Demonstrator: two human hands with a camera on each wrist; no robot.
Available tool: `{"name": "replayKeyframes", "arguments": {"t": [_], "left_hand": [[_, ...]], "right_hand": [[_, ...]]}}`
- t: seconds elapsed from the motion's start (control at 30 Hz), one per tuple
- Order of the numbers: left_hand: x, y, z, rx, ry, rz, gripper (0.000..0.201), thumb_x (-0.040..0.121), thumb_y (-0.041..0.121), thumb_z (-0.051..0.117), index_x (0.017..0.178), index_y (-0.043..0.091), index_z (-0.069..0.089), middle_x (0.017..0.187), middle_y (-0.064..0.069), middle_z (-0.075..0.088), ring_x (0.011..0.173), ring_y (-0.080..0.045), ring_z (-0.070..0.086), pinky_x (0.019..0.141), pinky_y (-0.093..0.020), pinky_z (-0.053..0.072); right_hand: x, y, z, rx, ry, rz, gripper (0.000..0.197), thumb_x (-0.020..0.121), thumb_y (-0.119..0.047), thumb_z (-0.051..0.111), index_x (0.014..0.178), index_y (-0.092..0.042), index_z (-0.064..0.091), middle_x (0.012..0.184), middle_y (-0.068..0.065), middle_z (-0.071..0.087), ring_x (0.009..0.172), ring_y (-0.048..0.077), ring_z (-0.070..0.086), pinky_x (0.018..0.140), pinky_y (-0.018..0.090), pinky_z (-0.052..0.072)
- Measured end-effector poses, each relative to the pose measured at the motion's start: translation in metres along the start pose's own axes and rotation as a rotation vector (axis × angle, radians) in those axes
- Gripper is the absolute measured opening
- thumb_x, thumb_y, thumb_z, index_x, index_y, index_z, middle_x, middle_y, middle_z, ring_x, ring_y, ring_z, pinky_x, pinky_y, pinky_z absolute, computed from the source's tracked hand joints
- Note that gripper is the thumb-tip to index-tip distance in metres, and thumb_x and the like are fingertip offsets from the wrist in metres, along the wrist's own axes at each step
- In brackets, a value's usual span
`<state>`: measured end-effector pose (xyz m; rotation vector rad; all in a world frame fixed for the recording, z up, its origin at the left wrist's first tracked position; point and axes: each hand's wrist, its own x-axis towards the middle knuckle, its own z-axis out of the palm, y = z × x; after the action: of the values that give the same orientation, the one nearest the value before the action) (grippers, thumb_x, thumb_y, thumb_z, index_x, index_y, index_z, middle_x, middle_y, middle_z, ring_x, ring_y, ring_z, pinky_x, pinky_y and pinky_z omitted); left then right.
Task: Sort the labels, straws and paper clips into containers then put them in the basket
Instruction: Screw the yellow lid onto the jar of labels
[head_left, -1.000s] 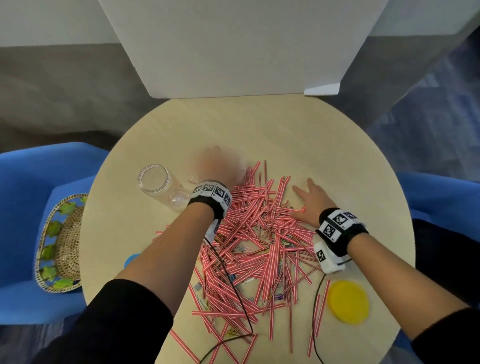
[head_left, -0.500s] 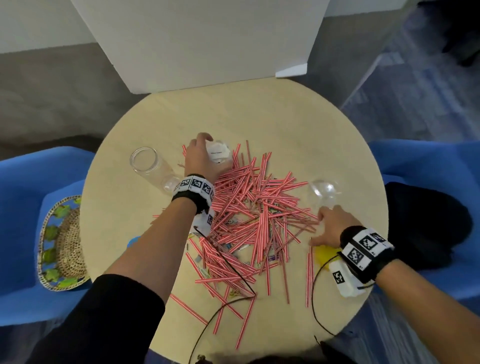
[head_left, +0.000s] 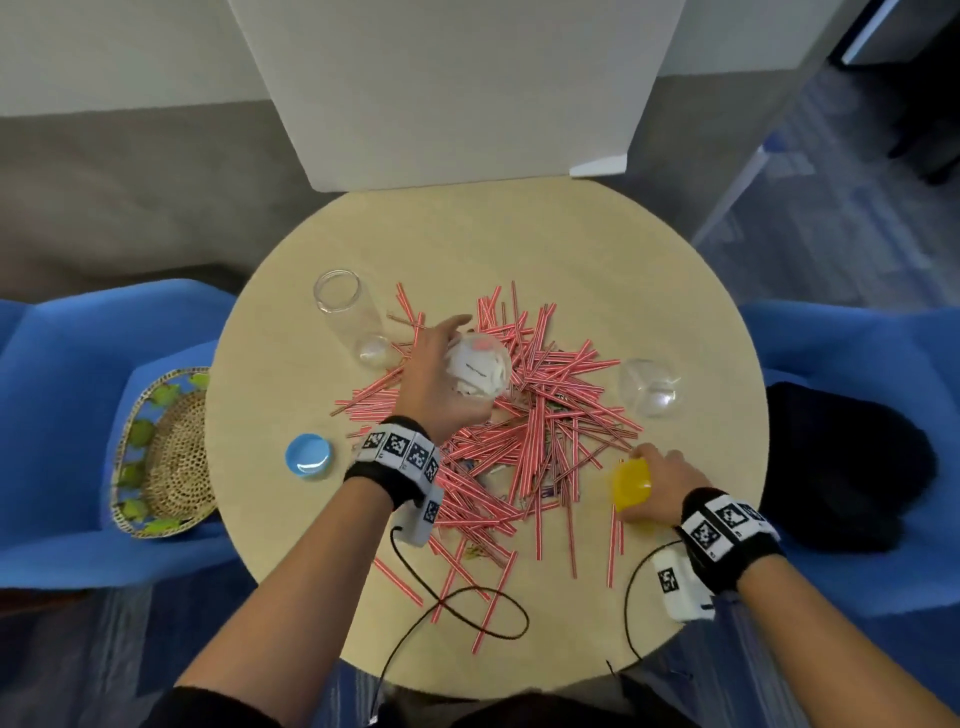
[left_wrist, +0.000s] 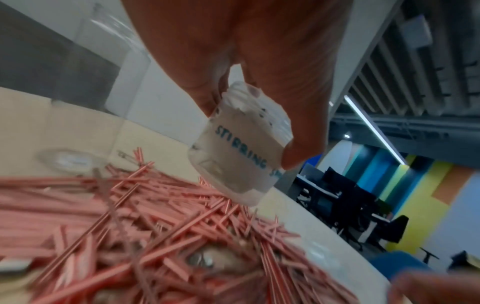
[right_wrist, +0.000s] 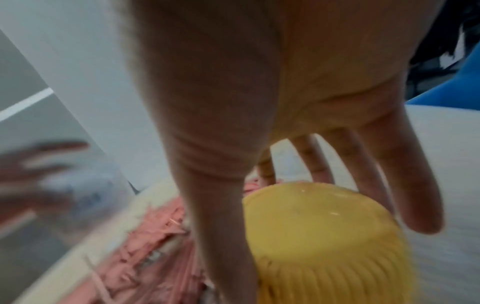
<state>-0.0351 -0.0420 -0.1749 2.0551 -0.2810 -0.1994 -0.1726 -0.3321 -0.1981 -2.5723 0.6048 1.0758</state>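
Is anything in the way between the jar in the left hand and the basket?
Nothing visible stands on that path. The left hand holds the jar above the straws; the basket sits on the blue chair past the table's left edge. The blue lid lies nearer, off the line.

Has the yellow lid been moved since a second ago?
Yes. The yellow lid lay flat near the table's near right edge; now the right hand holds it tilted and lifted, closer to the straws.
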Motion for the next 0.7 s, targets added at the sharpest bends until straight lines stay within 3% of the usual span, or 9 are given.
{"name": "replayKeyframes", "arguments": {"t": [0.1, 0.17, 0.23, 0.3, 0.37, 0.47, 0.53, 0.6, 0.7], "left_hand": [[-0.03, -0.008, 0.013, 0.099, -0.106, -0.002, 0.104, 0.051, 0.026, 0.086, 0.142, 0.029, 0.036, 0.128, 0.004, 0.047, 0.116, -0.014, 0.048, 0.099, -0.042, 0.049], [-0.041, -0.018, 0.021, 0.15, -0.126, -0.032, 0.104, 0.051, 0.028, 0.088, 0.141, 0.03, 0.037, 0.126, 0.005, 0.046, 0.115, -0.013, 0.048, 0.098, -0.042, 0.049], [-0.047, -0.03, 0.027, 0.21, -0.133, -0.062, 0.106, 0.051, 0.032, 0.091, 0.142, 0.032, 0.036, 0.127, 0.006, 0.045, 0.114, -0.013, 0.046, 0.098, -0.041, 0.049], [-0.052, -0.043, 0.034, 0.223, -0.137, -0.085, 0.112, 0.051, 0.038, 0.092, 0.146, 0.03, 0.033, 0.128, 0.006, 0.044, 0.115, -0.012, 0.043, 0.101, -0.037, 0.044], [-0.055, -0.049, 0.039, 0.153, -0.125, -0.117, 0.114, 0.051, 0.041, 0.093, 0.147, 0.023, 0.034, 0.127, 0.008, 0.045, 0.113, -0.007, 0.043, 0.101, -0.028, 0.04], [-0.059, -0.054, 0.044, 0.062, -0.095, -0.072, 0.088, 0.052, 0.038, 0.094, 0.127, 0.03, 0.05, 0.111, 0.017, 0.056, 0.101, 0.005, 0.049, 0.093, -0.025, 0.047], [-0.06, -0.057, 0.046, 0.073, -0.09, -0.028, 0.075, 0.053, 0.044, 0.091, 0.118, 0.034, 0.056, 0.103, 0.022, 0.058, 0.095, 0.008, 0.052, 0.088, -0.024, 0.047], [-0.059, -0.057, 0.046, 0.09, -0.106, -0.022, 0.075, 0.055, 0.05, 0.088, 0.12, 0.031, 0.057, 0.107, 0.016, 0.059, 0.1, 0.0, 0.054, 0.088, -0.028, 0.047], [-0.058, -0.053, 0.045, 0.062, -0.117, -0.013, 0.081, 0.055, 0.042, 0.089, 0.125, 0.028, 0.052, 0.114, 0.013, 0.059, 0.104, -0.005, 0.056, 0.087, -0.027, 0.05]], "right_hand": [[-0.005, -0.029, -0.012, 0.184, 0.034, -0.254, 0.097, 0.057, -0.047, 0.091, 0.138, -0.031, 0.041, 0.132, 0.006, 0.047, 0.116, 0.026, 0.053, 0.098, 0.038, 0.046], [-0.008, -0.051, -0.012, 0.302, 0.041, -0.367, 0.098, 0.054, -0.048, 0.092, 0.137, -0.029, 0.044, 0.132, 0.001, 0.051, 0.117, 0.023, 0.053, 0.096, 0.046, 0.049], [-0.008, -0.068, -0.008, 0.349, 0.026, -0.385, 0.101, 0.051, -0.053, 0.091, 0.137, -0.032, 0.044, 0.13, -0.001, 0.052, 0.114, 0.024, 0.056, 0.088, 0.051, 0.054], [-0.003, -0.079, -0.001, 0.359, 0.04, -0.374, 0.1, 0.052, -0.051, 0.091, 0.138, -0.033, 0.042, 0.133, 0.001, 0.05, 0.116, 0.026, 0.053, 0.092, 0.049, 0.052], [0.004, -0.086, 0.005, 0.361, 0.077, -0.379, 0.096, 0.06, -0.042, 0.091, 0.14, -0.034, 0.04, 0.138, 0.006, 0.044, 0.12, 0.028, 0.05, 0.097, 0.038, 0.045], [0.009, -0.096, 0.007, 0.364, 0.105, -0.402, 0.091, 0.067, -0.033, 0.088, 0.143, -0.037, 0.038, 0.139, 0.008, 0.037, 0.12, 0.03, 0.048, 0.09, 0.028, 0.037], [0.01, -0.1, 0.005, 0.382, 0.098, -0.43, 0.092, 0.066, -0.032, 0.089, 0.143, -0.038, 0.038, 0.138, 0.008, 0.037, 0.121, 0.03, 0.047, 0.092, 0.031, 0.038], [0.01, -0.1, 0.001, 0.4, 0.103, -0.464, 0.093, 0.062, -0.034, 0.09, 0.141, -0.039, 0.041, 0.134, 0.008, 0.041, 0.121, 0.029, 0.048, 0.098, 0.037, 0.042], [0.004, -0.097, -0.008, 0.429, 0.099, -0.534, 0.09, 0.056, -0.042, 0.091, 0.132, -0.047, 0.044, 0.131, 0.003, 0.044, 0.117, 0.026, 0.051, 0.1, 0.048, 0.047]]}}
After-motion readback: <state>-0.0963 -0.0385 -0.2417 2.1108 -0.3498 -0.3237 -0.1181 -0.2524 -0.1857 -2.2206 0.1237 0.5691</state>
